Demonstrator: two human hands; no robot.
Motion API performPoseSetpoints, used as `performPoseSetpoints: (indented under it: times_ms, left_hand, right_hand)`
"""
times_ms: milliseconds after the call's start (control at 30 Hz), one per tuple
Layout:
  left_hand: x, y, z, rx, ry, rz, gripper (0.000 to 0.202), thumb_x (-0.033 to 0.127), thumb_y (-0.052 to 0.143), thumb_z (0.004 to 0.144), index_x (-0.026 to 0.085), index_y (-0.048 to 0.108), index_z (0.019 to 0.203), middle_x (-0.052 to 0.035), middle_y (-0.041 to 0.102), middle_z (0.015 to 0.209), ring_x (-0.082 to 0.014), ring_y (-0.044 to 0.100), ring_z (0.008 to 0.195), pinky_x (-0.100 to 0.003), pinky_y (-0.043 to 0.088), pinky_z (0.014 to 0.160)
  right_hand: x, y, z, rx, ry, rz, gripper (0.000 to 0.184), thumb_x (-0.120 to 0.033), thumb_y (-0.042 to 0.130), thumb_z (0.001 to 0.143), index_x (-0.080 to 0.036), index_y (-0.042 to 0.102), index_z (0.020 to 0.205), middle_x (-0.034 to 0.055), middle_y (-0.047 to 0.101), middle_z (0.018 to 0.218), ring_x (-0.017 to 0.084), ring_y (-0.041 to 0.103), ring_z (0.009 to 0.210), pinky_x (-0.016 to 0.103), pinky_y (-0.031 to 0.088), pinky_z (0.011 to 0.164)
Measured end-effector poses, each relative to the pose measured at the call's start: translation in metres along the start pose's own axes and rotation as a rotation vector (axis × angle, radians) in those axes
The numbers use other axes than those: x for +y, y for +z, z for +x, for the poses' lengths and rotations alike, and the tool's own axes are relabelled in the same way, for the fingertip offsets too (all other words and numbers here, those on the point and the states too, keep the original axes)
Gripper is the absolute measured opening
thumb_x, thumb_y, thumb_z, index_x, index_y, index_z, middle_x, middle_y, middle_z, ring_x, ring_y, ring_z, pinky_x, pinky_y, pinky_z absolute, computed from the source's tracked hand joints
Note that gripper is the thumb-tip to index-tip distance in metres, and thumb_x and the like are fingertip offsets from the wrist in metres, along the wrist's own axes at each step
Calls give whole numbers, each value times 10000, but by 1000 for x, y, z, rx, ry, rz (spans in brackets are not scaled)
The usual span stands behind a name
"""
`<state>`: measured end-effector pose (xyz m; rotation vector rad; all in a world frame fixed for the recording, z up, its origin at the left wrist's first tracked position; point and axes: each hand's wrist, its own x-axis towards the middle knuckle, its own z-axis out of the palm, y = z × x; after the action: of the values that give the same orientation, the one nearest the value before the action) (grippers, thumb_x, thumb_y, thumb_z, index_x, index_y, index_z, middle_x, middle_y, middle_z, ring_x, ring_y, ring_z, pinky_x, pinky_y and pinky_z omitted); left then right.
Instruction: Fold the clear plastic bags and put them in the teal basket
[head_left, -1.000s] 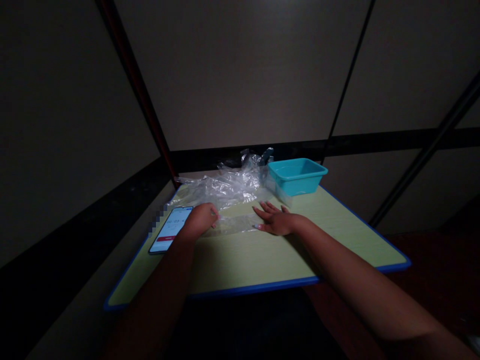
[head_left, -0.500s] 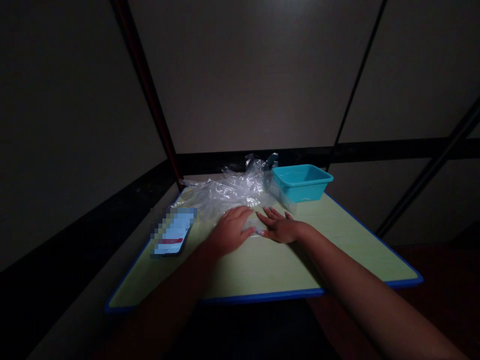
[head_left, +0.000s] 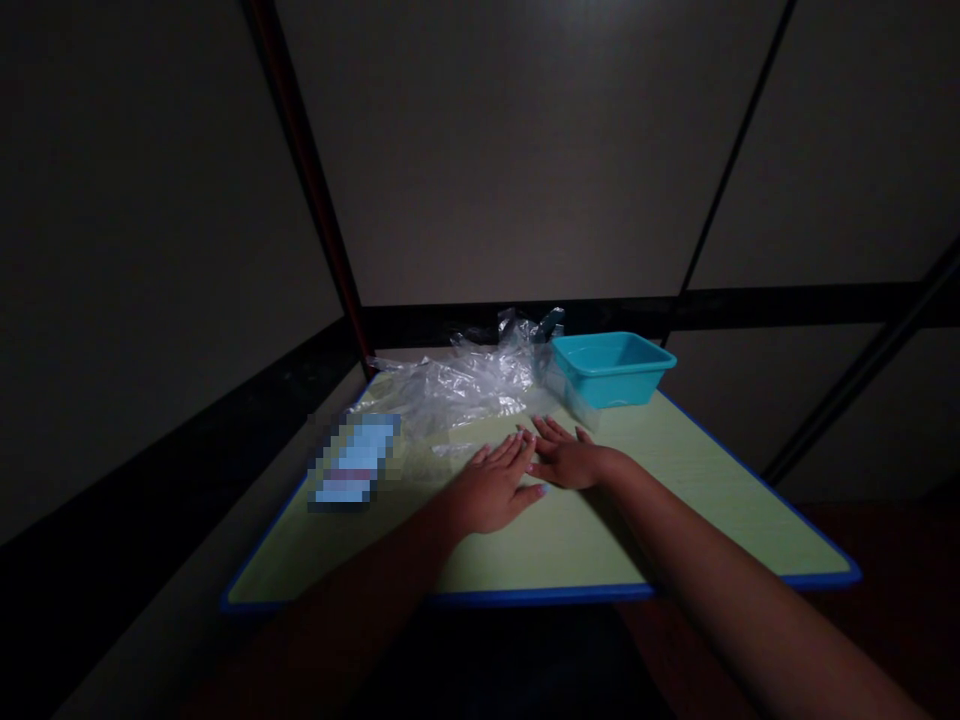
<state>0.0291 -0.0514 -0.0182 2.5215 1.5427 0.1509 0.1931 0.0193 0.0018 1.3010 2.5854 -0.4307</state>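
My left hand point(head_left: 495, 487) lies palm down near the middle of the table, fingers stretched out and thumb apart. Just to its right, my right hand point(head_left: 566, 455) rests flat with its fingers spread, the left fingertips close against its thumb side. Beneath and ahead of the hands is thin clear plastic; a flat sheet edge point(head_left: 450, 450) shows by the left fingers. Beyond it spreads a crumpled heap of clear plastic bags point(head_left: 465, 385). How much plastic lies under the palms is hidden.
A turquoise plastic basin point(head_left: 619, 385) stands at the back right, with plastic against its left side. On the left lies a phone point(head_left: 356, 460), partly blurred out. The pale green table point(head_left: 540, 560) has a blue edge, and dark wall panels rise behind it.
My left hand has come down and toward me, turning from a curled, raised pose to flat with fingers stretched. The right hand stays nearly in place. The view has shifted slightly.
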Motion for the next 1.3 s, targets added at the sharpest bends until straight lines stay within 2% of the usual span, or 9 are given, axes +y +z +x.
performPoseSetpoints:
  times_ms: [267,567,733,800,867,967,1033,1167,1300]
  left_hand:
    - [-6,1,-4,34,-157,30,727,628,97,868,203,50,1456,-93,74,1516,-248,61,1394,-558,133,1069]
    - [-32,0,0,32,-321,-1,799,665,82,844,153,34,1456,-130,45,1511,-256,39,1391,-489,148,1083]
    - [-37,-2,-1,77,-432,23,792,646,132,857,128,73,1453,-183,61,1500,-296,41,1384,-518,156,1065]
    - [-33,-4,-2,130,-365,49,768,621,159,870,126,80,1452,-170,53,1504,-274,15,1389,-506,140,1076]
    - [-26,-6,-1,154,-220,57,741,600,172,882,132,92,1451,-136,47,1513,-236,3,1393,-459,133,1094]
    - [-14,-6,1,100,-41,24,725,593,162,887,136,118,1449,-108,64,1516,-205,30,1395,-408,148,1102]
    - [-8,-4,3,52,-19,15,724,591,154,887,127,146,1444,-113,90,1512,-207,60,1394,-415,146,1103]
    - [-13,-2,3,6,-135,34,754,599,123,881,87,186,1431,-144,112,1502,-228,90,1389,-432,153,1098]
    - [-29,-4,-2,-4,-378,53,823,617,145,865,10,164,1421,-201,78,1489,-275,74,1385,-450,172,1087]
  right_hand:
    - [3,3,4,6,-3,-12,758,-657,237,835,-289,-6,1451,67,-100,1506,268,-80,1374,635,62,1012]
    - [0,-1,-1,-3,-6,0,808,-710,220,807,-282,-11,1452,71,-97,1507,270,-86,1373,615,53,1027]
    - [0,-2,-1,-9,-12,7,807,-707,224,809,-282,-14,1452,66,-105,1506,269,-96,1372,623,43,1023]
    - [0,-3,-2,-16,-15,13,814,-712,219,806,-276,-21,1451,63,-114,1504,269,-103,1371,622,34,1024]
    - [0,-3,-2,-27,-19,12,812,-703,225,811,-274,-34,1450,58,-123,1502,268,-110,1370,621,31,1025]
    - [0,-2,-1,-42,-18,-1,784,-657,251,833,-269,-42,1449,56,-140,1499,267,-115,1369,617,32,1026]
    - [0,-2,0,-38,-17,-1,771,-644,248,840,-270,-42,1449,56,-140,1499,267,-112,1369,616,28,1027]
    - [0,-2,-1,-37,-23,12,802,-675,240,824,-267,-56,1447,60,-143,1498,269,-112,1369,623,30,1022]
    - [0,-4,-2,-40,-25,18,838,-719,223,799,-263,-45,1449,65,-146,1496,273,-113,1369,635,22,1013]
